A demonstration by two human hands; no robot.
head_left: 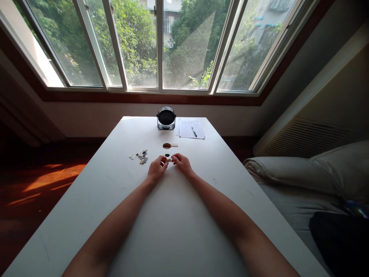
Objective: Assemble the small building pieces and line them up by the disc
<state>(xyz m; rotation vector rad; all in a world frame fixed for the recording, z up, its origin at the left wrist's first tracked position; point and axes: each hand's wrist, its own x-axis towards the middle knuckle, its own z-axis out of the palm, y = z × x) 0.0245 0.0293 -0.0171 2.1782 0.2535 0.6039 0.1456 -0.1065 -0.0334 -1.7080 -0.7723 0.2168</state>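
Note:
Over the middle of the white table, my left hand (157,168) and my right hand (181,162) meet at the fingertips. Both are closed in a pinch on a small tan building block (168,160), with the fingers covering part of it. Just beyond them lies a small black round piece (167,155). Farther off is a brown disc-like round shape (166,146), with a flat tan studded piece (174,145) touching its right side. To the left of my left hand lies a loose pile of small blocks (142,156) in white, tan, grey and black, too small to tell apart.
At the far end of the white table (86,200) stands a round black device (166,115) on a silver stand. Beside it are paper sheets (187,129) with a pen (194,131) on top. A window lies beyond; a grey cushioned seat (288,204) borders the right side.

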